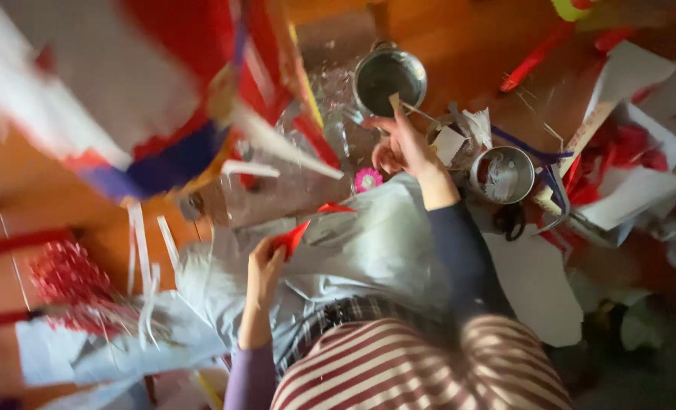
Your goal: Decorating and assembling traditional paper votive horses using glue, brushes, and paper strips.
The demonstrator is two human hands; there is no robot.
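Your left hand (264, 260) is pinched shut on a red paper scrap (298, 231), pressing it to the grey sheet (368, 247) so it stays put; your right hand (402, 146), at one o'clock from it, grips a thin stick (404, 106) angled toward the steel pot (389, 76) at twelve; a smaller tin (502, 175) sits at three.

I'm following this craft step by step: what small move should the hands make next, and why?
Probably bring the brush in the right hand back to the red paper pinched by the left hand: the brush tip sits by the metal pot, and the paper waits on the lap.
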